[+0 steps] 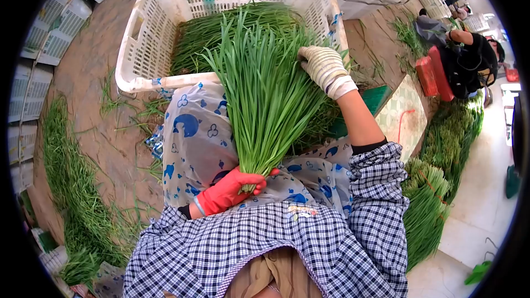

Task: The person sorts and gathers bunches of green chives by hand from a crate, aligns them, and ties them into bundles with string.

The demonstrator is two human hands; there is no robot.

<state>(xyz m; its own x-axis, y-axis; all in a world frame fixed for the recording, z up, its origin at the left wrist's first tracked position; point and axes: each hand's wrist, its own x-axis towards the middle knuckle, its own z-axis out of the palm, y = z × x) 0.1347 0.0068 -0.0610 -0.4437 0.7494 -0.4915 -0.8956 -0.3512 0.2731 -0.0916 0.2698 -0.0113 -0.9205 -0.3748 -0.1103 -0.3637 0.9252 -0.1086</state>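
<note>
My left hand [231, 189], in a red rubber glove, is wrapped round the stem ends of a large bunch of long green leaves [265, 99]. The bunch fans out away from me, its tips over the near rim of a white plastic crate [190, 80]. My right hand [323, 69], in a whitish knitted glove, is at the right edge of the bunch with its fingers curled; what they hold, if anything, is hidden. More green leaves [193, 47] lie inside the crate. Under the bunch, a clear plastic sheet with blue prints [193, 132] covers my lap.
Loose leaves [74, 187] lie along the floor at left, beside stacked white crates [33, 88]. Tied green bundles [428, 198] stand at right, near a patterned board [403, 113]. A person in dark clothes [472, 60] is beside red stools [436, 74] at upper right.
</note>
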